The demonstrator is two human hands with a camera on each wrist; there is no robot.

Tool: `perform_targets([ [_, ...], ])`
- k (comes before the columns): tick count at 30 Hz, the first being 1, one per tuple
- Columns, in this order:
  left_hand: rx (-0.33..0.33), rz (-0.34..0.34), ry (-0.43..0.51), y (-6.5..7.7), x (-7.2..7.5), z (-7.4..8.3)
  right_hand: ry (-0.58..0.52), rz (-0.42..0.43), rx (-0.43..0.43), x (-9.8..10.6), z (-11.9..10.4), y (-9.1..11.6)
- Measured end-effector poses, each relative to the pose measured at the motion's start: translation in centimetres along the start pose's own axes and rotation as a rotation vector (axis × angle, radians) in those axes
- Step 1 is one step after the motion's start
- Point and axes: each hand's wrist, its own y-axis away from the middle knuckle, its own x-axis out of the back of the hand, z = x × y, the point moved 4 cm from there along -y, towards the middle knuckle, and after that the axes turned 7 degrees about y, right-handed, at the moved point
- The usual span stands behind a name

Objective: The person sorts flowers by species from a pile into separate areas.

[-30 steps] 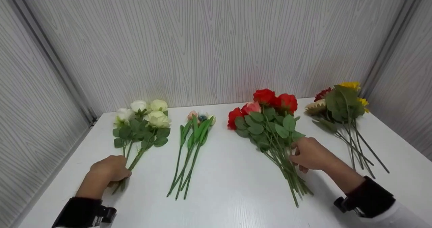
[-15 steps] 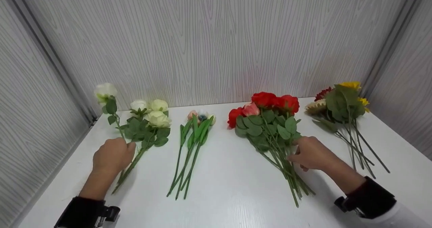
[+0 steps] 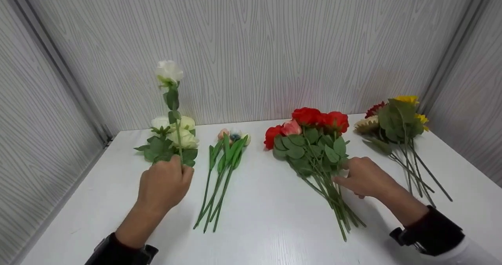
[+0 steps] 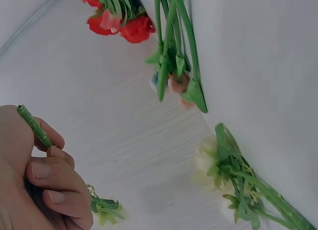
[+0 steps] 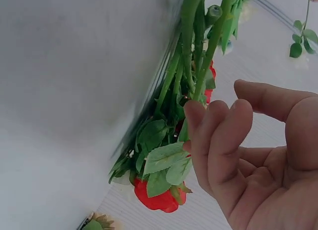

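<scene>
My left hand (image 3: 164, 182) grips the stem of a white rose (image 3: 169, 71), holding it upright with its bloom high in front of the back wall. In the left wrist view, the cut end of the green stem (image 4: 34, 124) sticks out of the curled fingers. Behind that hand lie the other white and cream roses (image 3: 184, 137). At the bunch of red roses (image 3: 308, 117), my right hand (image 3: 366, 178) is beside the stems. Its fingers (image 5: 226, 133) are loosely bent with the tips right at the stems, and its thumb stands apart from them in the right wrist view.
Several tulips (image 3: 231, 155) lie on the white table (image 3: 270, 233) between the two rose bunches. To the far right is a bunch with yellow, dark red and beige flowers (image 3: 400, 118). Grey wood-patterned panels (image 3: 251, 53) enclose the back and sides.
My left hand has lifted one white rose from its bunch and carried it up and to the right, now upright. The right hand has stayed by the red roses, which have shifted slightly.
</scene>
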Motion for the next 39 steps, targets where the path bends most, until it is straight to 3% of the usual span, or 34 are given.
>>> perform_targets([
  [6, -0.193, 0.011, -0.029, 1.5, -1.0, 4.6, 0.016, 0.102, 0.034, 0.9, -1.3, 0.6],
  [10, -0.317, -0.003, -0.031, 2.8, -1.4, 7.4, -0.096, 0.132, 0.142, 0.8, -3.4, 1.6],
  [16, -0.546, 0.017, 0.058, 5.4, -1.3, 11.4, -0.429, -0.033, 0.379, -0.3, -7.8, 4.1],
  [20, -0.707, 0.044, 0.092, 7.1, -1.5, 13.6, -0.654, -0.180, 0.538, -1.4, -10.3, 6.0],
  [23, -0.801, 0.022, 0.110, 8.2, -2.1, 14.8, -0.834, -0.306, 0.661, -2.6, -11.7, 7.2],
  [26, -0.845, -0.041, 0.138, 9.0, -2.6, 15.6, -0.975, -0.409, 0.739, -3.6, -12.5, 7.9],
  [29, -0.852, -0.102, 0.172, 9.5, -2.7, 16.0, -1.034, -0.440, 0.771, -4.1, -12.8, 8.2],
  [34, -0.860, -0.132, 0.160, 9.4, -2.7, 16.0, -0.992, -0.408, 0.758, -4.0, -12.8, 8.3],
  [39, -0.811, -0.130, 0.169, 8.6, -2.4, 15.1, -0.909, -0.338, 0.730, -3.4, -12.3, 7.9],
])
